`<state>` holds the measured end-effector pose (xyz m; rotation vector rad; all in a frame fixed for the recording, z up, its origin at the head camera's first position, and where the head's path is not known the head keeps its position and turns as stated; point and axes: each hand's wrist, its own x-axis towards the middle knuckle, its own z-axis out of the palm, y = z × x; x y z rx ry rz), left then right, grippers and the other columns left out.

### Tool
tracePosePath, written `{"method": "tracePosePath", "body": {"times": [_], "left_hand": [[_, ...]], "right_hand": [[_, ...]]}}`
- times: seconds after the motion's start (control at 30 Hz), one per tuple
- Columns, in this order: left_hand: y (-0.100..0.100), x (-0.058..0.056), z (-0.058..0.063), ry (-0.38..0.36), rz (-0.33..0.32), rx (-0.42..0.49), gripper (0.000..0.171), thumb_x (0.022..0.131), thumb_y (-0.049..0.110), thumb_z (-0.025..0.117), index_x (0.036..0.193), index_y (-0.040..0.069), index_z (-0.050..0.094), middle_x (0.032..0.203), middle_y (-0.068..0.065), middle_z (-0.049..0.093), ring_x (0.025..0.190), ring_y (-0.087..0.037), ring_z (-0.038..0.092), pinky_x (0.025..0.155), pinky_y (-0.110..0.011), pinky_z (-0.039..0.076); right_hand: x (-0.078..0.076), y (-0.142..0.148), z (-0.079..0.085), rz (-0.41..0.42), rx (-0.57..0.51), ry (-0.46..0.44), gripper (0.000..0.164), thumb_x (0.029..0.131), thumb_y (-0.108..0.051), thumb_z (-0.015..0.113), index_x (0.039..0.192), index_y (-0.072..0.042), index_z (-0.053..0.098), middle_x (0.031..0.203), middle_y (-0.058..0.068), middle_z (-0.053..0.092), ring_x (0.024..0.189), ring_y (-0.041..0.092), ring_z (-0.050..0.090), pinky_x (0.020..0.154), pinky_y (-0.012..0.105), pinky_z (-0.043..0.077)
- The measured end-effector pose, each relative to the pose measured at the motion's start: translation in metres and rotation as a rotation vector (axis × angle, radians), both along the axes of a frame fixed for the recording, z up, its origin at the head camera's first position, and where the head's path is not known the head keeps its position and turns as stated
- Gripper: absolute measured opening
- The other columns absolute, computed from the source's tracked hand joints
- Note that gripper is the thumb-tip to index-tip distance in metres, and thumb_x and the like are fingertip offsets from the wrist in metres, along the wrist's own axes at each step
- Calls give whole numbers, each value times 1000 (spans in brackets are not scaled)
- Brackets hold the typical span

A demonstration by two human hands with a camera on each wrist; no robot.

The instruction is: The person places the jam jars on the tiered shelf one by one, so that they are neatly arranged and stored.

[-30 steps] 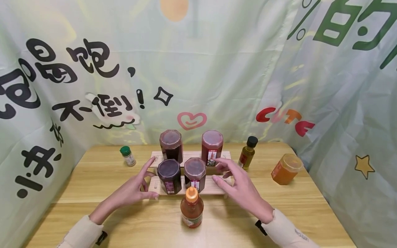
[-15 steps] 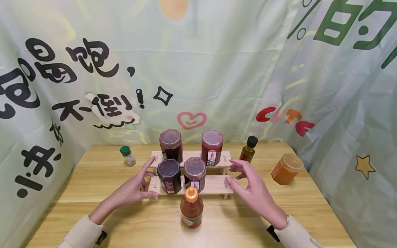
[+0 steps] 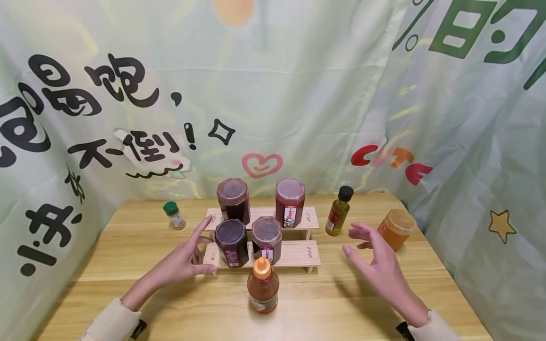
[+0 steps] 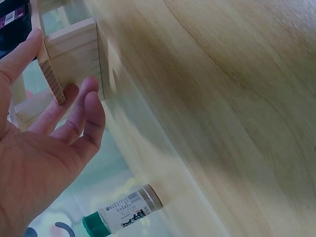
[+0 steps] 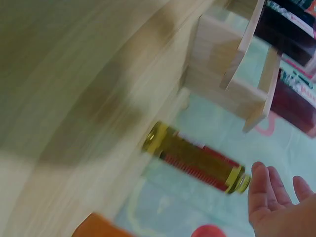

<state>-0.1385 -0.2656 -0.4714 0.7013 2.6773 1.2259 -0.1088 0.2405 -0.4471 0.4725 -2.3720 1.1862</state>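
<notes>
A two-tier wooden rack stands mid-table. Its upper tier carries a dark jar and a reddish jar. On the lower tier sit two more jars, a dark purple jar and a dark jar with a white label. My left hand holds the rack's left end, thumb at the lower tier's front and index finger at the upper tier. In the left wrist view, fingers curl beside the plank end. My right hand hovers holding nothing, fingers loosely bent, between the rack and the honey-coloured jar.
A sauce bottle with an orange cap stands before the rack. The oil bottle with a black cap stands right of it. Left of the rack is a green-capped shaker. A printed curtain hangs behind the table.
My right hand has moved away from the rack's right end, rightward towards the honey-coloured jar. The left hand stays at the rack's left end, and the jars keep their places.
</notes>
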Motion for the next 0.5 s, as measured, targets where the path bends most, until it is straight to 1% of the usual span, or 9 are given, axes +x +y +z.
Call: {"method": "tracePosePath", "body": {"times": [0.17,0.27,0.43,0.5], "left_hand": [[1,2,0,3,4,-3,130,88,25,95,177,28,2,140,-24,67,73,-14,67,63,-33,58],[1,2,1,4,6,-4,129,88,26,95,177,29,2,140,-24,67,74,-14,67,63,-33,58],[0,1,1,0,8,-6,130,87,27,96,177,30,2,140,-24,67,74,-14,67,63,-33,58],[0,1,2,-1,12,-9,130,87,27,96,177,31,2,141,-25,66,74,-14,67,63,-33,58]], "right_hand": [[3,20,-4,-73,-8,-10,54,96,-4,83,144,-2,59,126,9,71,107,4,62,91,14,49],[5,32,-7,-120,-19,-34,53,97,-5,83,143,0,58,125,10,70,106,1,62,90,11,49],[7,51,-12,-172,-55,-75,52,96,-5,85,141,1,58,125,13,70,105,-5,67,83,11,53],[7,58,-13,-202,-55,-94,53,96,-6,86,141,0,58,126,14,70,104,-8,66,80,10,53]]}}
